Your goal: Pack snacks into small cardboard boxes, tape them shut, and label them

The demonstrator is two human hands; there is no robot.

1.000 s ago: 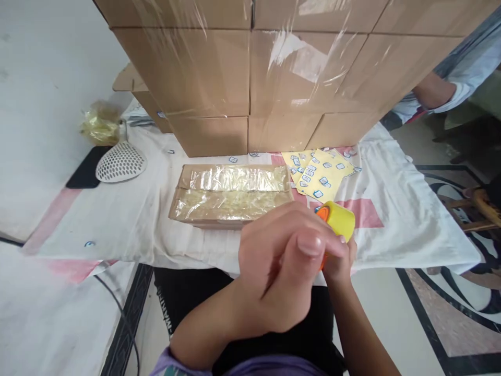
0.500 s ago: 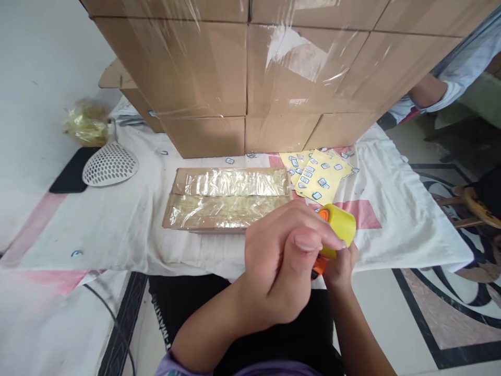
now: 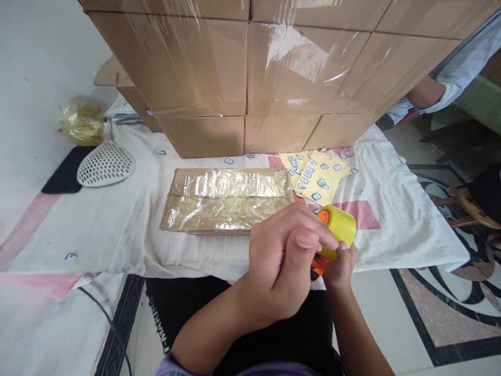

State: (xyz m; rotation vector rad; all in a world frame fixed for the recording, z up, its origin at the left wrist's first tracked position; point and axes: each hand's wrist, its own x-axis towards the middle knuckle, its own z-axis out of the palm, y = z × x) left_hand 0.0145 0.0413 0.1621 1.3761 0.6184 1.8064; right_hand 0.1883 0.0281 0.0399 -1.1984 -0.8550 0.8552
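Observation:
My left hand point(image 3: 279, 261) is closed, its thumb lying along the curled fingers, in front of a tape dispenser. What its fingers hold, if anything, is hidden. Behind it, my right hand point(image 3: 341, 266) grips the orange tape dispenser point(image 3: 318, 267), which carries a wide yellow tape roll point(image 3: 343, 224). The left index fingertip reaches close to the roll and the right fingers; whether it touches them I cannot tell. A cardboard box point(image 3: 227, 201), its top covered with shiny clear tape, lies on the table just beyond my left hand.
Stacked cartons point(image 3: 203, 73) in clear wrap rise at the back. Yellow sticker sheets point(image 3: 319, 175) lie right of the box. A white mesh piece point(image 3: 106, 164), a black phone-like slab point(image 3: 64, 172) and crumpled yellowish film point(image 3: 83, 121) sit left. Another person's arm point(image 3: 428, 93) shows at right.
The view has shifted slightly, so the box and table appear further left. Both hands keep nearly the same pose; the dispenser has tilted a little, showing more of its orange body.

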